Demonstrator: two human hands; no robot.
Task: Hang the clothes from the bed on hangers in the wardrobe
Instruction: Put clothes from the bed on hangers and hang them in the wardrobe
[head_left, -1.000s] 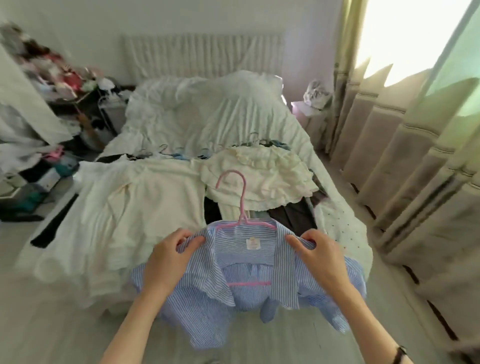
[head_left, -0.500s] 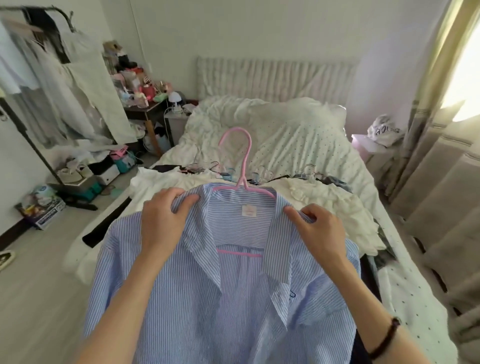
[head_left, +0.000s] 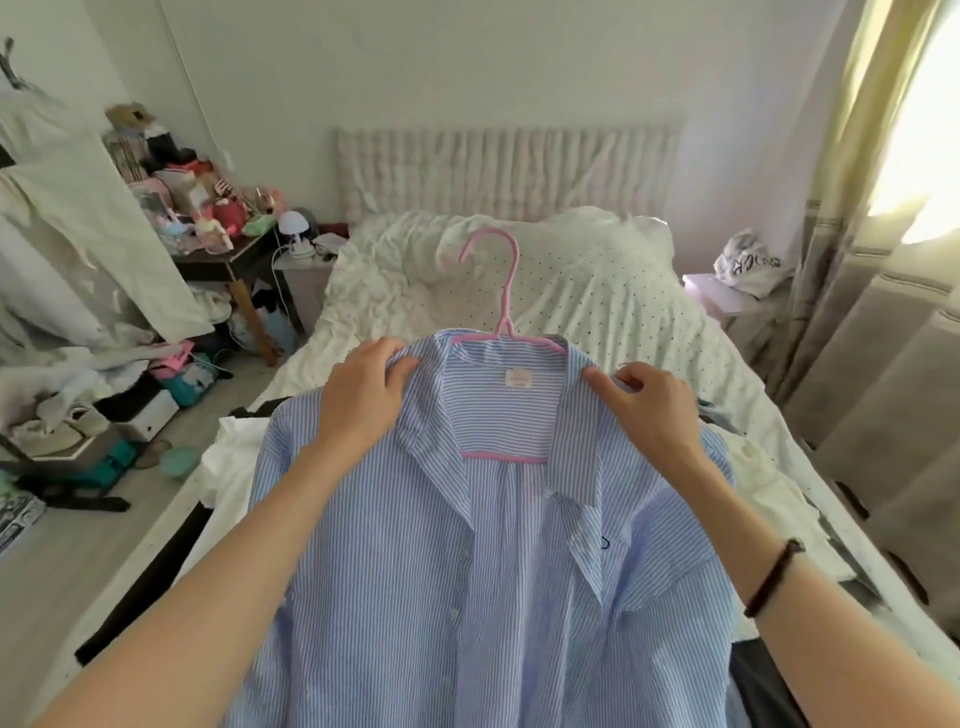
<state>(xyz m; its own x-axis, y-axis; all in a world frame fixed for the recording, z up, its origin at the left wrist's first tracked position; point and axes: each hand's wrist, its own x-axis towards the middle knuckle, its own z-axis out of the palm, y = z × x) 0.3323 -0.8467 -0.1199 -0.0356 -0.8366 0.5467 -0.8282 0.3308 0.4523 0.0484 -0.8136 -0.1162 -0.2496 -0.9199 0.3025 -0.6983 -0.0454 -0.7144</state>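
Head view: left hand (head_left: 363, 389) and right hand (head_left: 649, 405) each pinch the shoulders of a blue striped shirt (head_left: 467, 571) on a pink hanger (head_left: 501, 291) above the bed (head_left: 597, 291).

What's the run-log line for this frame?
step: shirt on hanger, held up over bed | left hand: grips striped shirt shoulder | right hand: grips other shoulder | pink hanger: inside shirt, hook free

Both bare forearms reaching forward and up, left hand (head_left: 363, 395) fingers curled, pinching the shirt (head_left: 467, 571) at its left shoulder, right hand (head_left: 649, 405) likewise gripping the right shoulder, dark band (head_left: 774, 577) around right wrist
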